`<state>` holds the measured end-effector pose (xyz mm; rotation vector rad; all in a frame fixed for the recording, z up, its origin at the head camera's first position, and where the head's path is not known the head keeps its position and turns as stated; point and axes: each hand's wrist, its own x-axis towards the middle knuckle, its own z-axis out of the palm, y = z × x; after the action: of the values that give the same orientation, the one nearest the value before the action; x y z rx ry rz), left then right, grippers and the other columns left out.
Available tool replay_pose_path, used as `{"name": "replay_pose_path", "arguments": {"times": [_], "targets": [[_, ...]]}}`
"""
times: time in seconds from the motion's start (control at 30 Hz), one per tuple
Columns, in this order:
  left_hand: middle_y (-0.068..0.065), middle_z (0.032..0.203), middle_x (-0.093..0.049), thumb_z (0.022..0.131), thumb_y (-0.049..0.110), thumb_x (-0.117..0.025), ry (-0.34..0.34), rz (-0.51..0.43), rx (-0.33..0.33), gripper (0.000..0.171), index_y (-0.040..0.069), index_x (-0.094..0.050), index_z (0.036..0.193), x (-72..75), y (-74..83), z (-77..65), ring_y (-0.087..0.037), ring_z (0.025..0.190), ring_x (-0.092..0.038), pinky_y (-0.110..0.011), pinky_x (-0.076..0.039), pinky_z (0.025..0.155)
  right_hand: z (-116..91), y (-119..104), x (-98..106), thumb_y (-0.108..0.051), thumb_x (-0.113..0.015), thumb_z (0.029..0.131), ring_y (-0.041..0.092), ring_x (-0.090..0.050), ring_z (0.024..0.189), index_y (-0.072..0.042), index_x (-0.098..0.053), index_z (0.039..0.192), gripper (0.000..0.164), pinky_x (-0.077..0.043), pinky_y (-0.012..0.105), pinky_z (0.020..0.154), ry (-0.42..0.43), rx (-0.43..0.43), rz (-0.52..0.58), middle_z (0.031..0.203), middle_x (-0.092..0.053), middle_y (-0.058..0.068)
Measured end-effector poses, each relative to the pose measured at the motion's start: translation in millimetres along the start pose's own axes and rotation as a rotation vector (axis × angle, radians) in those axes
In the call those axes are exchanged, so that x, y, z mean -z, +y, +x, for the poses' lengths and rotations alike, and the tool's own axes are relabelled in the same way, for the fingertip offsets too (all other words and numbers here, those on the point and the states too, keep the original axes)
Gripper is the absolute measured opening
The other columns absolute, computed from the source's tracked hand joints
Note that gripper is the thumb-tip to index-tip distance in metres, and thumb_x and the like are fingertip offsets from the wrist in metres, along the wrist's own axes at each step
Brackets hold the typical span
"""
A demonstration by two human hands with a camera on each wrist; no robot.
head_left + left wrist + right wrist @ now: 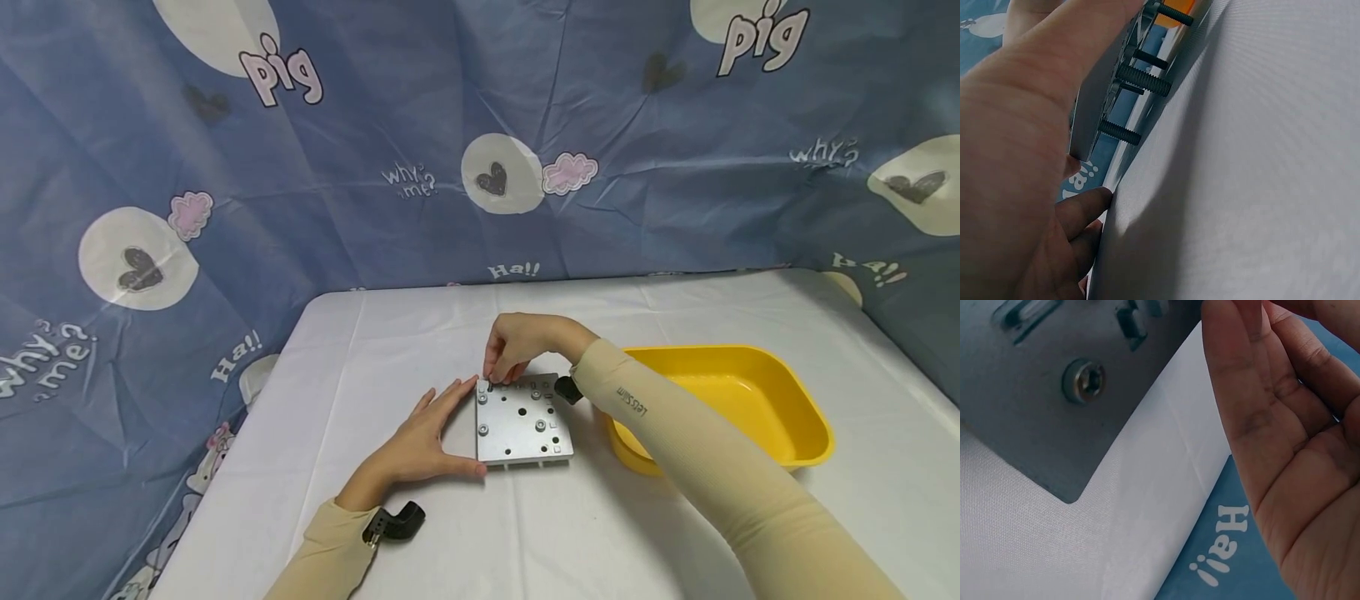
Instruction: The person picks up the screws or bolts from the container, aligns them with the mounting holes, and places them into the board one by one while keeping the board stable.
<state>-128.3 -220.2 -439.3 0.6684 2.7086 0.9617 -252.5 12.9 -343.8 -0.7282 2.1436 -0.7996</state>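
Note:
A silver metal plate (517, 446) with holes, slots and several socket-head screws lies raised off the white table. Threaded screw shanks (1144, 79) stick out of its underside in the left wrist view. My left hand (417, 448) lies along the plate's left side, fingers extended, with index fingertip and thumb touching its two left corners. At the upper left edge, my right hand (517, 343) pinches with bent fingers at a small dark part, mostly hidden by the fingertips. In the right wrist view, one screw head (1085, 381) shows near a plate corner.
A yellow plastic basin (813, 433) stands right of the plate, partly behind my right forearm. White cloth (375, 367) covers the table. A blue printed curtain (420, 100) hangs behind and at the sides. A black wrist device (405, 521) sits at my left wrist.

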Motion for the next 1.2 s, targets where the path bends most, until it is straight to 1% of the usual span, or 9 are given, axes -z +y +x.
{"name": "replay_pose_path", "arguments": {"times": [0.27, 0.5, 0.67, 0.77, 1.0, 1.2], "targets": [[-0.001, 0.179, -0.028, 0.071, 0.058, -0.097, -0.004, -0.003, 0.001, 0.131, 0.024, -0.023, 0.173, -1.7, -1.5, 2.3, -0.028, 0.169, -0.020, -0.056, -0.002, 0.140, -0.6, -0.2, -1.1, -0.004, -0.079, 0.094, 0.010, -0.074, 0.076, -0.002, -0.082, 0.100, 0.007, -0.068, 0.027, 0.078, -0.004, 0.022, 0.009, 0.086, -0.079, 0.001], [-0.005, 0.178, -0.029, 0.070, 0.059, -0.097, -0.007, -0.012, 0.027, 0.131, 0.025, -0.023, 0.173, 2.1, -0.4, -4.5, -0.031, 0.168, -0.020, -0.058, -0.003, 0.140, 4.9, -2.3, -3.9, -0.005, -0.080, 0.094, 0.010, -0.075, 0.077, -0.003, -0.082, 0.099, 0.006, -0.068, 0.028, 0.079, -0.016, 0.033, 0.013, 0.088, -0.081, 0.002], [-0.006, 0.178, -0.031, 0.070, 0.058, -0.097, 0.001, -0.015, 0.000, 0.131, 0.025, -0.023, 0.173, 2.8, 0.6, -2.4, -0.033, 0.168, -0.022, -0.060, -0.004, 0.139, 2.8, -2.8, -1.9, -0.004, -0.080, 0.094, 0.010, -0.074, 0.076, -0.004, -0.082, 0.098, 0.005, -0.068, 0.027, 0.078, -0.002, 0.000, 0.011, 0.088, -0.080, 0.002], [-0.005, 0.178, -0.030, 0.070, 0.059, -0.097, -0.008, -0.013, 0.004, 0.132, 0.024, -0.023, 0.173, 1.1, 0.8, -1.6, -0.031, 0.168, -0.021, -0.058, -0.003, 0.140, 1.1, -1.4, -2.0, -0.005, -0.079, 0.094, 0.010, -0.074, 0.078, -0.003, -0.082, 0.100, 0.006, -0.068, 0.027, 0.080, -0.025, -0.005, 0.025, 0.089, -0.081, 0.002], [-0.006, 0.178, -0.029, 0.071, 0.061, -0.096, 0.000, -0.005, -0.009, 0.132, 0.027, -0.021, 0.174, -2.3, -0.9, 0.8, -0.030, 0.168, -0.021, -0.058, -0.002, 0.140, -2.9, 1.4, -2.2, -0.008, -0.077, 0.097, 0.011, -0.076, 0.079, -0.003, -0.082, 0.102, 0.008, -0.069, 0.029, 0.082, -0.032, 0.020, 0.026, 0.089, -0.080, 0.004], [-0.005, 0.179, -0.029, 0.071, 0.060, -0.096, 0.002, 0.000, 0.000, 0.132, 0.025, -0.021, 0.174, -1.0, -2.0, -0.8, -0.030, 0.168, -0.021, -0.057, -0.002, 0.140, -1.7, 0.2, -2.7, -0.008, -0.076, 0.098, 0.011, -0.074, 0.077, -0.003, -0.082, 0.101, 0.008, -0.069, 0.029, 0.081, -0.048, 0.038, 0.032, 0.085, -0.079, 0.003]]}}
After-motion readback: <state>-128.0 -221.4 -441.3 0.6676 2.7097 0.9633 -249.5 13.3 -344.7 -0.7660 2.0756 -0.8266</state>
